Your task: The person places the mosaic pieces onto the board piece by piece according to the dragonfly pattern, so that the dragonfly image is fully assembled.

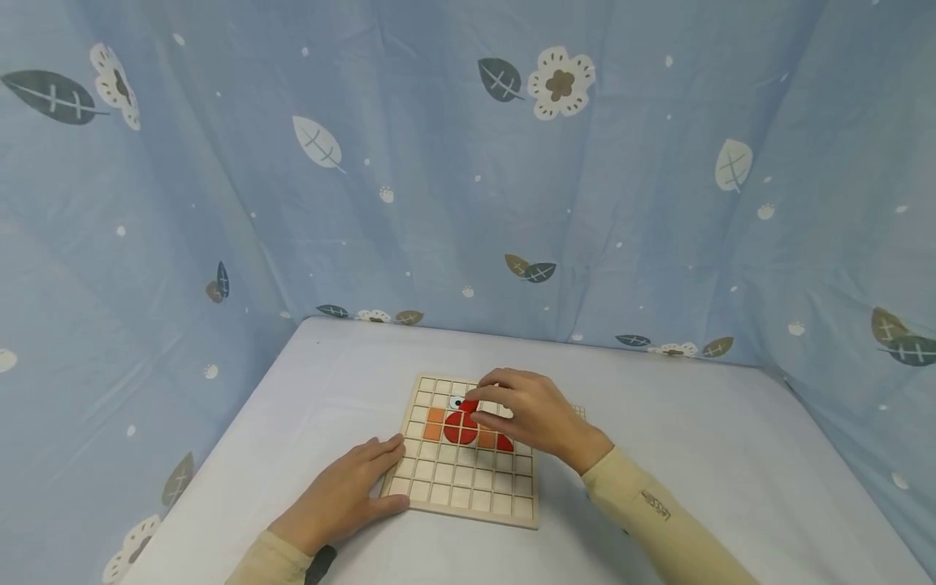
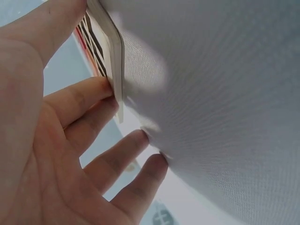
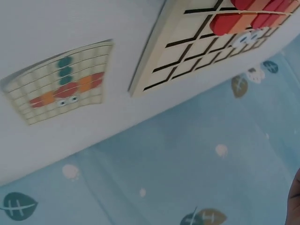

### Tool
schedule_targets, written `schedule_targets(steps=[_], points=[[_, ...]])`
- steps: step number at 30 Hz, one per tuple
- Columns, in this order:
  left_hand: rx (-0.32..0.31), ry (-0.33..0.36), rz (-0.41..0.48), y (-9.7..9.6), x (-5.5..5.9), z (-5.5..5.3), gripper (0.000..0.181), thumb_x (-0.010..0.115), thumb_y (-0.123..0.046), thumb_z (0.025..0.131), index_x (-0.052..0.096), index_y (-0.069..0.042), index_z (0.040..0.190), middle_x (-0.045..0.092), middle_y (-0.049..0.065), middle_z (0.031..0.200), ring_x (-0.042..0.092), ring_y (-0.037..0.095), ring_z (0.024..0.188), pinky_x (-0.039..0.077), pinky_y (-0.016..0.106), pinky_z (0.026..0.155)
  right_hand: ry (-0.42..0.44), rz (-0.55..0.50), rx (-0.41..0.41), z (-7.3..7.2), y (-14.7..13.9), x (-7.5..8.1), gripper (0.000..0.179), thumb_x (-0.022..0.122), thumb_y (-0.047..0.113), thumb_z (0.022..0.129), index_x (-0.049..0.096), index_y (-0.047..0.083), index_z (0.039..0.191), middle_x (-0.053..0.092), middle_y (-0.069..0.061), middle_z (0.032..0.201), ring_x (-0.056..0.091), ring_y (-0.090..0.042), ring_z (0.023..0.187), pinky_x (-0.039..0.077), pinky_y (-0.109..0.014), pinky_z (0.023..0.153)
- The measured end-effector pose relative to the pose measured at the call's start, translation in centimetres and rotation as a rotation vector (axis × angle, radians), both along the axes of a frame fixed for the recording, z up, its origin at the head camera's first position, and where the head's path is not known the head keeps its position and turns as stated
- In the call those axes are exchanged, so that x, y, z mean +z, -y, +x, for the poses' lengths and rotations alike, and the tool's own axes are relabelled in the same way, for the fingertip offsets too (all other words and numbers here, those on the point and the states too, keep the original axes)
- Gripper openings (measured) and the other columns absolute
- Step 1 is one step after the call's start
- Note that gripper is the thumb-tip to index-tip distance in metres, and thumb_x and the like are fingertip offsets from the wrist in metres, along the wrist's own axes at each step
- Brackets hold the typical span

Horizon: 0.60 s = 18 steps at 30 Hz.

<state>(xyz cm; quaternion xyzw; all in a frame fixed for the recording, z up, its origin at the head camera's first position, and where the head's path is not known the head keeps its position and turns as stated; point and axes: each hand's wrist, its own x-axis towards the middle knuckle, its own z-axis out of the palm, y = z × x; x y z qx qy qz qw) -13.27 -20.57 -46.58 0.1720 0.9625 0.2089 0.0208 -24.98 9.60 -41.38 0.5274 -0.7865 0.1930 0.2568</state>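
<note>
A wooden grid board (image 1: pixel 461 496) lies on the white table, with red, orange and eye-patterned tiles in some of its squares. My left hand (image 1: pixel 349 491) rests at its near left corner, fingertips touching the edge. In the left wrist view its fingers (image 2: pixel 93 96) are nearly straight against the board's rim. Over the board, my right hand (image 1: pixel 532 410) pinches a small red tile (image 1: pixel 469 405) between thumb and fingers, beside an eye tile (image 1: pixel 457 402). Below it lie a red circle (image 1: pixel 461 428) made of tiles and orange tiles (image 1: pixel 435 423).
A pattern card (image 3: pixel 82 89) with a printed grid, teal dots, eyes and a red and orange figure lies on the table beyond the right hand. The white tabletop (image 1: pixel 695 455) is enclosed by a blue curtain (image 1: pixel 439 162) with leaf and flower prints.
</note>
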Motion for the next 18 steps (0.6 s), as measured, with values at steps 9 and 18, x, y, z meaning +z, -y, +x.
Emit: schedule_targets(steps=[9, 18], points=[[-0.006, -0.010, -0.008, -0.1, 0.3, -0.1, 0.077, 0.073, -0.054, 0.088, 0.056, -0.004, 0.144, 0.049, 0.006, 0.153, 0.046, 0.041, 0.138, 0.040, 0.058, 0.112, 0.051, 0.059, 0.015, -1.4, 3.5, -1.0, 0.027, 0.084, 0.028, 0.086, 0.077, 0.020, 0.110, 0.069, 0.009, 0.103, 0.066, -0.005, 0.089, 0.056, -0.019, 0.077], [-0.007, -0.002, 0.005, -0.1, 0.5, 0.1, 0.077, 0.074, -0.053, 0.088, 0.057, -0.003, 0.143, 0.050, 0.007, 0.153, 0.045, 0.042, 0.138, 0.040, 0.058, 0.112, 0.132, 0.229, -0.056, -2.2, 6.8, -2.1, 0.022, 0.080, 0.034, 0.090, 0.077, 0.025, 0.109, 0.067, 0.010, 0.104, 0.065, -0.003, 0.084, 0.056, -0.018, 0.075]])
